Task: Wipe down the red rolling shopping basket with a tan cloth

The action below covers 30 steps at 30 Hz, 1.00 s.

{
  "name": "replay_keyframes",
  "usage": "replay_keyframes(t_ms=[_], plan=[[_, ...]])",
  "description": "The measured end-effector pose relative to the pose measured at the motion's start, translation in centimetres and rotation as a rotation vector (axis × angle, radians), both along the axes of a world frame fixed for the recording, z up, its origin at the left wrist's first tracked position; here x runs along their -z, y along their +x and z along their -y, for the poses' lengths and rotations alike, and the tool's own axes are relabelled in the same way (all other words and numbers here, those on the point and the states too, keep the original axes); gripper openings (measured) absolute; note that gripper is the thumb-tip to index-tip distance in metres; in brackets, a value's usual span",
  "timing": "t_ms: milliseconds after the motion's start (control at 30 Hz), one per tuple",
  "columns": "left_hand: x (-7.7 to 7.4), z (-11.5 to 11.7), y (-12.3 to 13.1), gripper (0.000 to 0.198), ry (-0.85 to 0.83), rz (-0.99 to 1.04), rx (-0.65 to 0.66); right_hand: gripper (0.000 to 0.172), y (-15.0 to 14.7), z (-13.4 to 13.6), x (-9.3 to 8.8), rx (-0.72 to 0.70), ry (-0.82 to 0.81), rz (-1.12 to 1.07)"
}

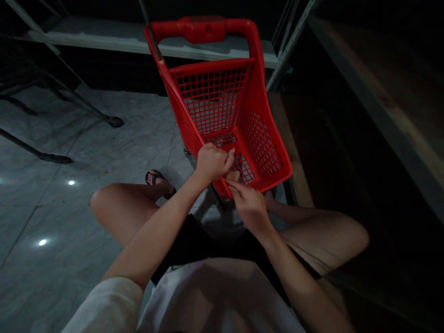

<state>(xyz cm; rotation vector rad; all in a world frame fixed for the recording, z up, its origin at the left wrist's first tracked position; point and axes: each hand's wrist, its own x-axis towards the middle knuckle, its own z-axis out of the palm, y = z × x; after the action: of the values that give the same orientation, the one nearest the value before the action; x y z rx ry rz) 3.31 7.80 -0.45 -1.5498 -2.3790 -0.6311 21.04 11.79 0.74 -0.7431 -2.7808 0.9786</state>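
A red plastic shopping cart point(277, 134) with lattice walls stands in front of me, its handle at the far end. My left hand point(212, 163) is closed over the near part of the cart's left rim, thumb side up. Just below it, my right hand point(250, 204) has its fingers pressed together at the near left corner of the rim. Between the two hands shows a small tan piece point(234, 175), perhaps cloth or card; its kind and which hand grips it cannot be made out.
Behind the cart runs a pale metal shelf point(104, 42). Dark shelving point(388, 101) rises close on the right. Black legs with feet point(113, 121) stand on the grey tiled floor point(34, 222) at left. My bent knees flank the cart's near end.
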Motion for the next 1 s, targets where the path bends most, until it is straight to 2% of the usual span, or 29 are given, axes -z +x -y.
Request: replay_keyframes(t_ms=[67,133,233,333,433,500,600,700,767,867,933,1000], plan=[[0.1,-0.4,0.2,0.068,0.019,-0.014,-0.011,0.046,1.4,-0.8,0.3,-0.056,0.007,-0.108],[0.2,-1.1,0.8,0.067,0.022,-0.023,0.005,0.042,3.3,-3.8,0.6,-0.185,0.067,-0.133],[0.2,-2.3,2.7,0.065,0.011,-0.001,0.047,0.034,5.8,-10.8,0.8,-0.27,0.165,-0.077],[-0.1,-2.6,4.8,0.063,-0.025,0.04,0.074,0.038,7.1,-17.8,0.7,-0.178,0.364,-0.033],[-1.1,-1.4,4.3,0.056,-0.069,0.003,0.278,0.038,7.0,-22.3,0.1,-0.164,0.494,0.044],[-2.4,0.2,1.9,0.046,-0.083,-0.074,0.428,0.038,6.4,-23.2,0.1,-0.129,0.518,0.061],[-4.5,2.6,-3.5,0.035,-0.156,-0.208,0.435,0.039,5.5,-21.1,1.0,0.053,0.495,0.001],[-5.5,3.7,-7.0,0.018,-0.306,-0.303,0.36,0.038,5.3,-15.9,2.4,0.253,0.434,-0.036],[-5.3,3.7,-7.3,0.016,-0.333,-0.338,0.299,0.042,5.4,-11.8,2.8,0.412,0.333,-0.044],[-4.5,3.4,-6.0,0.021,-0.274,-0.358,0.242,0.049,4.0,-6.4,2.2,0.653,0.182,-0.15],[-4.3,3.2,-5.0,0.022,-0.246,-0.357,0.231,0.047,1.4,-3.8,1.1,0.637,0.151,-0.266],[-4.3,2.8,-4.1,0.023,-0.242,-0.356,0.225,0.044,-2.1,-2.0,-0.1,0.488,0.151,-0.345]])
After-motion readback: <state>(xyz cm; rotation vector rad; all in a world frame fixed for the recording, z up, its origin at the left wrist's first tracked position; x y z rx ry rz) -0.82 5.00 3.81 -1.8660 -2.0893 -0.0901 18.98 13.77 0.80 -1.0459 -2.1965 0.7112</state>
